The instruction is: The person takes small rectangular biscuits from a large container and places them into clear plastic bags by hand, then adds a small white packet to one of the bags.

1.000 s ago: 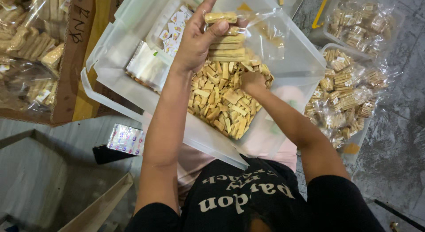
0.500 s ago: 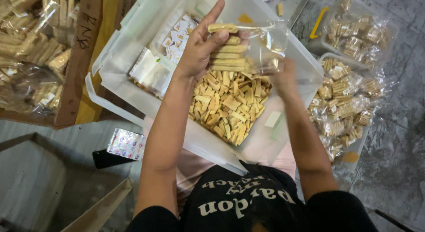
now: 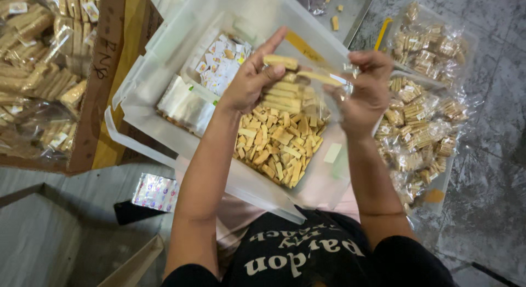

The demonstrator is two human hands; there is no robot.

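Head view, looking down, we start at the far left with a brown cardboard box [image 3: 98,73] stuffed with clear packets of pale wafer sticks [image 3: 33,73], and below it on the grey floor [image 3: 49,210] a small shiny foil packet [image 3: 155,191]. Moving right, we come to the large translucent white plastic tub [image 3: 164,57] resting over the person's lap; its left part holds a stack of flat clear bags [image 3: 186,103] and a heap of small white printed labels [image 3: 222,65], and its middle is filled with a loose heap of short tan wafer pieces [image 3: 276,144]. Above that heap our left hand [image 3: 249,81] has its fingers curled around the top of a clear plastic bag packed with stacked wafer sticks [image 3: 290,98], the thumb pressing one stick near the bag's mouth and the index finger pointing up. Just to the right, our right hand [image 3: 367,89] pinches the other side of the same bag's mouth, fingers closed on the film. At the far right a second shallow tray [image 3: 438,194] carries many sealed clear packs of wafers [image 3: 422,128], and behind it lies a metal tray [image 3: 356,7] with a few crumbs, on the mottled grey stone floor.
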